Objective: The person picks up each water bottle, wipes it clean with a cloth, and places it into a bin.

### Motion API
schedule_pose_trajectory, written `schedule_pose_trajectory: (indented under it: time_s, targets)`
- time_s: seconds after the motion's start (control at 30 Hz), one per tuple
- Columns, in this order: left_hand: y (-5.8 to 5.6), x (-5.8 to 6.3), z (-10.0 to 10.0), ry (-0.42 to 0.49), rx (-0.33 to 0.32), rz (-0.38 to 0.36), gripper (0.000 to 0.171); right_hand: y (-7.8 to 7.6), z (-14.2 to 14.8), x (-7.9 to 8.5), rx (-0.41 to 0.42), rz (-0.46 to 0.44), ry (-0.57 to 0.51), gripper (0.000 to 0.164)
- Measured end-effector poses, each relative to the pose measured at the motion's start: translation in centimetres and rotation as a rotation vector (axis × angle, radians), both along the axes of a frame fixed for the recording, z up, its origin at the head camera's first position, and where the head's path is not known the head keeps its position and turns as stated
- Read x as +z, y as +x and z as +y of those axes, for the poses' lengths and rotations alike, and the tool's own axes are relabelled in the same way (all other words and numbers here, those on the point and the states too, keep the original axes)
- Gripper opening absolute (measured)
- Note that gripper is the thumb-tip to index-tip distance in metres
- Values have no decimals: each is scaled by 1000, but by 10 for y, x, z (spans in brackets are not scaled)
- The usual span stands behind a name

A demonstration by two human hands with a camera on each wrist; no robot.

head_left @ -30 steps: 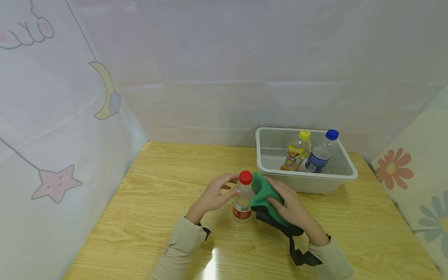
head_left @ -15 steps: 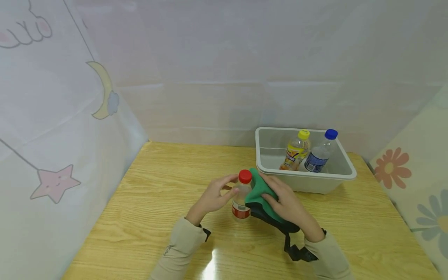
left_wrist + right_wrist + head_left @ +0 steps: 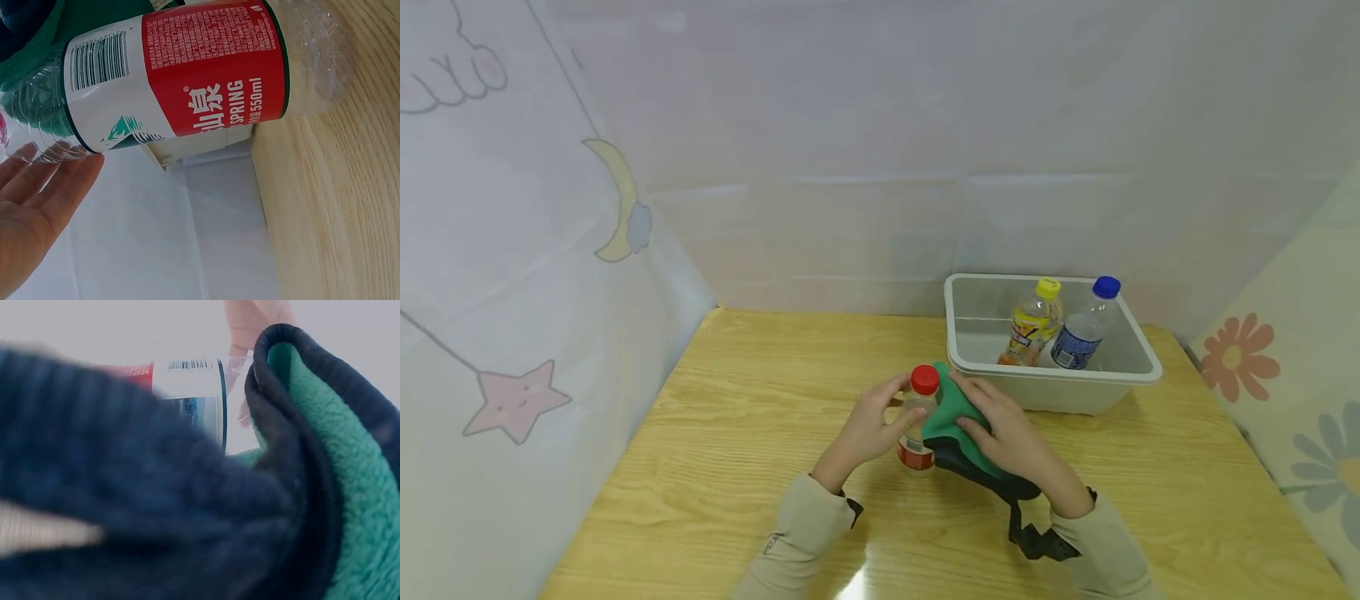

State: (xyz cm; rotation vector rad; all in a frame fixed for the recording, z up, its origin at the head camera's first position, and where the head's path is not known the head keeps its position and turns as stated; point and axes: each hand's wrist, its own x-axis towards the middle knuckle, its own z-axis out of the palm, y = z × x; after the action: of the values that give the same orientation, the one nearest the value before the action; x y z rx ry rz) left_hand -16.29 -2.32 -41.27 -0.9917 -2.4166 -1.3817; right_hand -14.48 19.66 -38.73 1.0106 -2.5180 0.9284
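Observation:
A clear plastic water bottle (image 3: 915,454) with a red cap (image 3: 925,379) and a red-and-white label stands upright on the table. My left hand (image 3: 872,423) holds its upper part, the thumb in front and the fingers behind; in the left wrist view its fingers (image 3: 59,181) touch the ridged plastic. From the right, my right hand (image 3: 1011,429) grips a green fuzzy cloth (image 3: 955,417) with a dark other side, against the bottle's side. Dark folds of cloth (image 3: 156,481) hide much of the bottle and the whole right hand in the right wrist view.
Behind the right hand stands a white plastic bin (image 3: 1052,392). In it lean a yellow-capped bottle (image 3: 1028,329) and a blue-capped bottle (image 3: 1077,340). A pale printed curtain (image 3: 850,242) borders the wooden table (image 3: 760,400). A dark end of the cloth hangs toward the right sleeve.
My right hand has shifted slightly left, bringing the cloth against the bottle. The left hand has closed in, its thumb further across the bottle's front. The bottle stays in place.

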Motion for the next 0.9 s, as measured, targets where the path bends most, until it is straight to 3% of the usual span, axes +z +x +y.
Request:
schedule_pose_trajectory:
  time_s: [0.33, 0.9]
  targets:
    - [2, 2, 0, 34, 28, 21, 52, -5, 0, -5, 18, 2, 7, 61]
    - [7, 5, 3, 75, 54, -25, 49, -6, 0, -38, 1, -87, -91, 60]
